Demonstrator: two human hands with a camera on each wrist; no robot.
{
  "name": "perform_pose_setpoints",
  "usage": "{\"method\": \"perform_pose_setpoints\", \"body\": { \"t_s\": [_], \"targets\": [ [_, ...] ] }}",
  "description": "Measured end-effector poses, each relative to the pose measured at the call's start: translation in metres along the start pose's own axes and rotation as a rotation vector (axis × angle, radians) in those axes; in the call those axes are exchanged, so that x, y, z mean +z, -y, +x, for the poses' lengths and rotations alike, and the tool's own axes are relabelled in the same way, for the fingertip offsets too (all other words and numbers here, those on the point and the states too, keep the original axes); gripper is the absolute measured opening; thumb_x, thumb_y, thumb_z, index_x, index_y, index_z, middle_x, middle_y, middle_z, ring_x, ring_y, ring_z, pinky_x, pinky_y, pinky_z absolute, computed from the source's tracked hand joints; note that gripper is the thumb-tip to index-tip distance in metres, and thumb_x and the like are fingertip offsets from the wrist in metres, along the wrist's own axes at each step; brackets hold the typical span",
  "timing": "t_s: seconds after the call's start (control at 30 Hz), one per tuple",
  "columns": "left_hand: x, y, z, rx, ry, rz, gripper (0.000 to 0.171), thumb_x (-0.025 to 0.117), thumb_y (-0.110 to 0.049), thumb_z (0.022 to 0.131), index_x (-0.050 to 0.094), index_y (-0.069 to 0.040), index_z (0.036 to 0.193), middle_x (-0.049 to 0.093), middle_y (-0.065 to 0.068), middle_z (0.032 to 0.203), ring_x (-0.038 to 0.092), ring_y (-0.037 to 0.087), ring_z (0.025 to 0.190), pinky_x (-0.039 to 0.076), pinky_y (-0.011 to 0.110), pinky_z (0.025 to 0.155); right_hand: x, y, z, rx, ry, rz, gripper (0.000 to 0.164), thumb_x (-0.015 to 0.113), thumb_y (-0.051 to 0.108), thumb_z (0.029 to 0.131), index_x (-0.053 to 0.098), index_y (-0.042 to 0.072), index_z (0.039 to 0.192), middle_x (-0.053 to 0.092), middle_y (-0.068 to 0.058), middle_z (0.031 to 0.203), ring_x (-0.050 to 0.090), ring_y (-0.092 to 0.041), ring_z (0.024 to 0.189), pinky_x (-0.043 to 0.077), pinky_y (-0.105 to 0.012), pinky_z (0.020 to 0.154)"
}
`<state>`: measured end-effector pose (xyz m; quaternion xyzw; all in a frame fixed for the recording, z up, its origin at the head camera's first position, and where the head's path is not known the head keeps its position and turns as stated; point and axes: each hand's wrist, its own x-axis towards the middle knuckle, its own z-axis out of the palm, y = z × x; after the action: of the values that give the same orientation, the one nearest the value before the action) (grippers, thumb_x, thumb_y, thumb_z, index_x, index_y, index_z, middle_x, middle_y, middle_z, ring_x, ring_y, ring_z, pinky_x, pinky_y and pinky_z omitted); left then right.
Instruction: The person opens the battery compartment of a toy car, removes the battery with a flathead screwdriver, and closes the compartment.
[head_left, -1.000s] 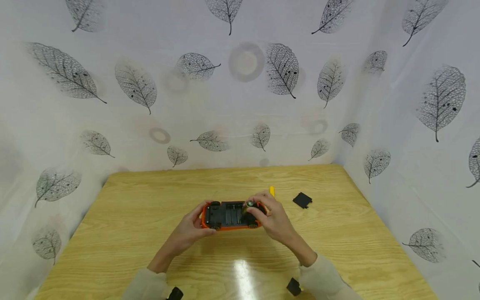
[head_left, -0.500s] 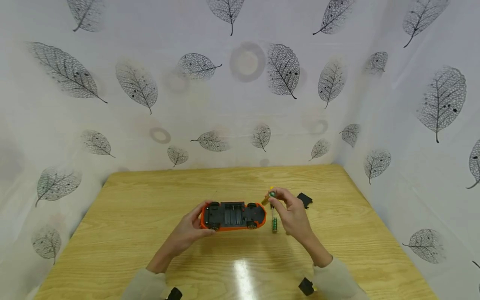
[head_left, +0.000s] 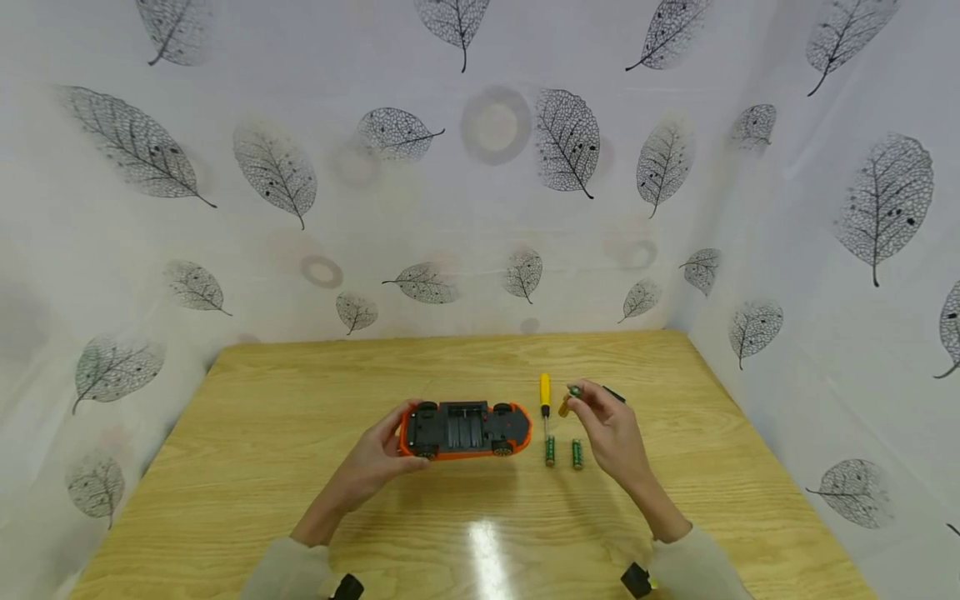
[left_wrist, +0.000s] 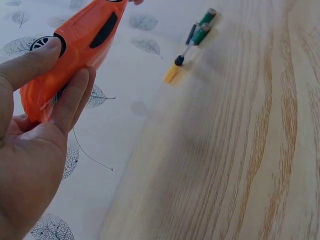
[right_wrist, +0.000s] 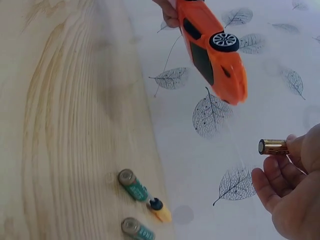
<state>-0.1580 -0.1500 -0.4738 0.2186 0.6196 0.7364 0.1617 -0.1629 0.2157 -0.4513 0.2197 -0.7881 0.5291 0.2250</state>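
Observation:
My left hand grips one end of an orange toy car, held up with its black underside facing the head camera. In the middle of that underside the battery compartment lies uncovered, with no battery visible in it. To the right, my right hand pinches a gold-and-green battery between thumb and fingers, above the table and apart from the car. Two more green batteries, a nearer-the-car one and another, lie side by side on the table just left of that hand.
A yellow-handled screwdriver lies behind the batteries, its shaft pointing toward them. A black cover shows partly behind my right hand. The wooden table ends at a leaf-patterned sheet at the back and sides.
My right hand has carried the battery away from the car's compartment to the right. The screwdriver and two lying batteries have come into view. The left hand and car stay nearly still.

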Motion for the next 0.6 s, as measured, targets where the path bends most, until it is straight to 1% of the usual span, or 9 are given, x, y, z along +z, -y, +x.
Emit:
{"method": "perform_pose_setpoints", "body": {
  "t_s": [0.3, 0.43, 0.6],
  "targets": [
    [-0.001, 0.000, 0.000, 0.008, -0.001, -0.010, 0.093, 0.072, 0.012, 0.089, 0.015, 0.004, 0.162, 0.011, 0.036, 0.164, 0.056, 0.011, 0.129, 0.057, 0.034, 0.095, -0.016, -0.013, -0.011, 0.021, -0.022, -0.017, 0.024, 0.061, -0.013, 0.097, 0.068, -0.008, 0.120, 0.070, -0.019, 0.096, 0.068, -0.011, 0.090, 0.054, -0.014, 0.082],
    [0.000, -0.001, 0.000, 0.009, -0.004, -0.015, 0.093, 0.071, 0.014, 0.088, 0.016, 0.004, 0.162, 0.011, 0.035, 0.164, 0.056, 0.011, 0.129, 0.057, 0.034, 0.096, -0.022, -0.018, -0.016, 0.076, -0.015, -0.024, 0.020, 0.060, -0.009, 0.100, 0.067, -0.008, 0.119, 0.070, -0.021, 0.096, 0.068, -0.009, 0.090, 0.055, -0.014, 0.082],
    [0.001, -0.002, 0.000, 0.006, -0.005, -0.012, 0.093, 0.072, 0.014, 0.088, 0.016, 0.003, 0.162, 0.012, 0.034, 0.164, 0.057, 0.010, 0.128, 0.057, 0.034, 0.095, -0.029, -0.023, -0.024, 0.144, -0.006, -0.059, 0.017, 0.060, -0.004, 0.102, 0.067, -0.007, 0.117, 0.070, -0.017, 0.092, 0.067, -0.009, 0.086, 0.055, -0.014, 0.079]
  ]
}}
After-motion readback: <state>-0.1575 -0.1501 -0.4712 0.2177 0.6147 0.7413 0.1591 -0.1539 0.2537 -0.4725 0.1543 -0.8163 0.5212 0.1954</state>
